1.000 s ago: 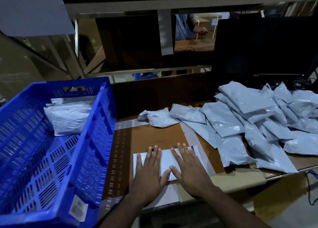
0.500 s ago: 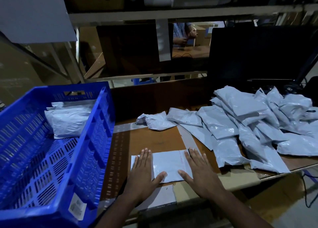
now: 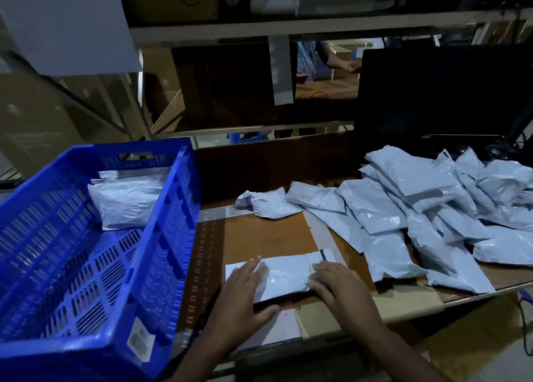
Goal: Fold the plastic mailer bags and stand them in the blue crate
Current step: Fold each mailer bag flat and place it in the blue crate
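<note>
Grey plastic lies under both hands near the front edge of the table (image 3: 259,237): one mailer bag (image 3: 284,276), flat on the brown top, just right of the blue crate (image 3: 173,208). A second ago the two hands sat side by side over the middle of it, fingers straight; now they have spread to its opposite ends. The left hand (image 3: 242,292) presses flat on the left end, fingers straight and thumb out along the near edge. The right hand (image 3: 334,283) covers the right end, its fingers bent down over the edge; whether they pinch the plastic or only press on it I cannot tell. The bag's flap end, with a dark strip, now shows past the right hand's fingers. That spreading reads as a smoothing stroke just finished, so the bag is probably flattened and ready for a fold, most likely from the right end. The fold itself is not yet made. In the crate, a few folded bags (image 3: 127,199) stand against the far wall, with most of the floor bare. A large heap of unfolded bags (image 3: 418,208) waits on the right of the table, so the job looks to be at an early stage.
</note>
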Demonstrator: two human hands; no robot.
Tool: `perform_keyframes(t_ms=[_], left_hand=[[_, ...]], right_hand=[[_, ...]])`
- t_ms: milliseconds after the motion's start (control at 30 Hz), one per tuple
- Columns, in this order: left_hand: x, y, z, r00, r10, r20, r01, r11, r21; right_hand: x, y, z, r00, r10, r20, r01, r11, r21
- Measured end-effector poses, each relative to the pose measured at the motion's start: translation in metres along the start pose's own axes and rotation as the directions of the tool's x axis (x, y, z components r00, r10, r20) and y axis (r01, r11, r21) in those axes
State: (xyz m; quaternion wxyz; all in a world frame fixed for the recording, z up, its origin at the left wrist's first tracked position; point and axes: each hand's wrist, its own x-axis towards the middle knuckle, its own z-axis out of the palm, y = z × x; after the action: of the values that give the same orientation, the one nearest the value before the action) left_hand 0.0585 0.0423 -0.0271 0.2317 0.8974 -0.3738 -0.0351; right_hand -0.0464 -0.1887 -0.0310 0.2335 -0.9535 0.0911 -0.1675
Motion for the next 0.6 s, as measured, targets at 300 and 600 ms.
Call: perform_keyframes(t_ms=[300,600], left_hand=[[0.026,0.009,-0.061,0.926,-0.278,-0.257,0.227,0.951,-0.211],[0.046,0.003,-0.044,0.836,-0.495,-0.236,0.393,0.841,-0.371]], right_hand=[[0.028,-0.019,-0.048,0.997,0.061,0.039,-0.067,0.984,0.162],[0.051,-0.007,-0.035,0.951,0.309,0.030,-0.310,0.941,0.135]])
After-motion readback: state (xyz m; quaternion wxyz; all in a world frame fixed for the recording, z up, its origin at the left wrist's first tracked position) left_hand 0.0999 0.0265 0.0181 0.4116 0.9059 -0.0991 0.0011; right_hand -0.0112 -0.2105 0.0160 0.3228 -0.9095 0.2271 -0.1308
